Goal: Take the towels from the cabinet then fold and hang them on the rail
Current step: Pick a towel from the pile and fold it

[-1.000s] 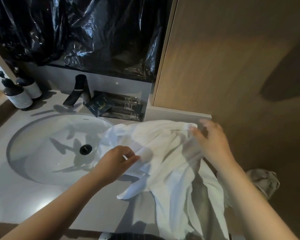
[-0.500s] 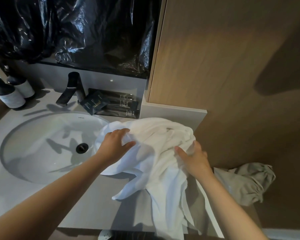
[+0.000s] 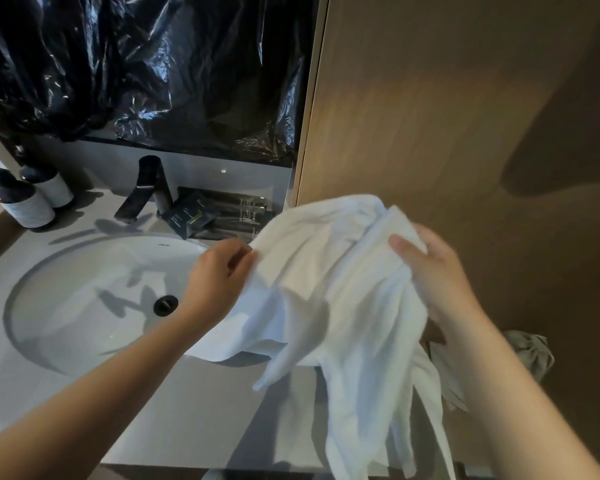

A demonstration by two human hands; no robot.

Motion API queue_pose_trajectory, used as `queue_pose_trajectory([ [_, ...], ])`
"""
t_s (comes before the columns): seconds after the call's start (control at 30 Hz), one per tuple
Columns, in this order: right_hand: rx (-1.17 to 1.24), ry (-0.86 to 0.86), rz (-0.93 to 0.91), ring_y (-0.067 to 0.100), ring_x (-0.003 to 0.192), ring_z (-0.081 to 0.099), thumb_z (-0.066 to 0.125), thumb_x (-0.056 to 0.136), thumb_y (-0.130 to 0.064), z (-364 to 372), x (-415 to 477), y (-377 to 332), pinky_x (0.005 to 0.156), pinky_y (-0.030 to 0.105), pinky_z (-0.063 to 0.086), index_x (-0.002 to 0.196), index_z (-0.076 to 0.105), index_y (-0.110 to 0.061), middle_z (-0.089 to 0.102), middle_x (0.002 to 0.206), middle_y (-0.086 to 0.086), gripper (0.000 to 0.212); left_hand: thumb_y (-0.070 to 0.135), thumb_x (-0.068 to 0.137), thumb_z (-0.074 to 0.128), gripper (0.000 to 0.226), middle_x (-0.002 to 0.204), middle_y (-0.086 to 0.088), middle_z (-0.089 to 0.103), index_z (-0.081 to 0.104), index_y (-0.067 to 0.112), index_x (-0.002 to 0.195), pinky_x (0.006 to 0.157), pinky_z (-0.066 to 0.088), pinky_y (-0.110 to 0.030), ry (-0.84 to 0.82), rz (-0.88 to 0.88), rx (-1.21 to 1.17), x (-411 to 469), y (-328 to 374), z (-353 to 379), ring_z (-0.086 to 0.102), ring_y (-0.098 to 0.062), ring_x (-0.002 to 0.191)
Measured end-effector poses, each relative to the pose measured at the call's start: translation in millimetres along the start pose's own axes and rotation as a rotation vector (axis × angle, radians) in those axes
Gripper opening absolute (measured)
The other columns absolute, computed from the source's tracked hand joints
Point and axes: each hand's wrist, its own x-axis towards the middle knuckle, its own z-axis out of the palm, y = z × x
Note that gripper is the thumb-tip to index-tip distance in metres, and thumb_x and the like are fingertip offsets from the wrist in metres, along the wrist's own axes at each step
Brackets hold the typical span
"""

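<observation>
Lifted higher, white towel (image 3: 343, 289), left fingers (image 3: 238, 252) pinching its edge, right fingers (image 3: 404, 249) gripping folds

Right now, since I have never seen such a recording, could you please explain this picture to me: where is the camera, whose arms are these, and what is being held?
There is no machine here. A person wears a camera on the head, so you look forward and down along their own two bare arms. The left hand pinches one edge of a white towel. The right hand grips its bunched top, and the rest hangs down. Below is a grey countertop with a round sink, a dark faucet, two pump bottles and some dark packets. A grey cloth shows at the lower right.
</observation>
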Motion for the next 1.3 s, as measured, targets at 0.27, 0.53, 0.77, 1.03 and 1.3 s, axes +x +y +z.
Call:
queue_pose_trajectory([
  [0.27,-0.837,-0.011,-0.186,0.023,0.127,0.050,0.062,0.094,-0.027,-23.3,32.9,-27.4,0.104,0.039,0.042,0.142,0.049,-0.022,0.056,0.137,0.003,0.049,0.021,0.097,0.053,0.024,0.060,0.000,0.053,0.053,0.016,0.074,0.053,0.035,-0.023,0.045,0.076,0.001,10.3,23.4,-10.0,0.049,-0.010,0.059],
  [0.53,-0.873,-0.184,-0.275,0.019,0.129,0.045,0.062,0.095,-0.023,26.3,-16.1,3.3,0.099,0.022,0.033,0.140,0.049,-0.020,0.049,0.141,0.003,0.047,0.019,0.092,0.063,0.011,0.066,0.012,0.058,0.062,0.020,0.081,0.058,0.038,-0.007,-0.070,0.158,0.014,-11.0,14.8,-6.4,0.056,0.002,0.069],
  [0.77,-0.861,-0.282,-0.290,0.015,0.129,0.046,0.063,0.094,-0.029,49.3,-21.9,20.1,0.111,0.030,0.035,0.136,0.054,-0.023,0.052,0.139,-0.004,0.043,0.015,0.091,0.065,0.013,0.066,0.015,0.055,0.061,0.020,0.080,0.061,0.038,-0.005,-0.058,0.227,-0.009,-18.8,29.0,-18.6,0.056,0.002,0.070],
  [1.03,-0.880,-0.181,-0.321,0.019,0.093,0.055,0.058,0.097,-0.030,34.9,-5.9,36.5,0.076,0.027,0.039,0.103,0.068,-0.012,0.065,0.097,0.002,0.021,0.016,0.093,0.059,0.018,0.062,0.008,0.053,0.058,0.018,0.076,0.057,0.037,-0.011,-0.001,0.210,-0.013,-13.0,42.6,-37.6,0.054,-0.004,0.064],
  [1.3,-0.809,-0.091,-0.197,0.020,0.066,0.047,0.049,0.101,-0.027,-2.2,6.8,36.5,0.058,0.022,0.033,0.078,0.051,-0.004,0.051,0.068,0.005,0.033,0.011,0.094,0.058,0.015,0.073,0.013,0.053,0.058,0.013,0.079,0.063,0.035,-0.009,0.019,0.273,0.052,1.7,43.8,-40.9,0.054,-0.002,0.073],
])
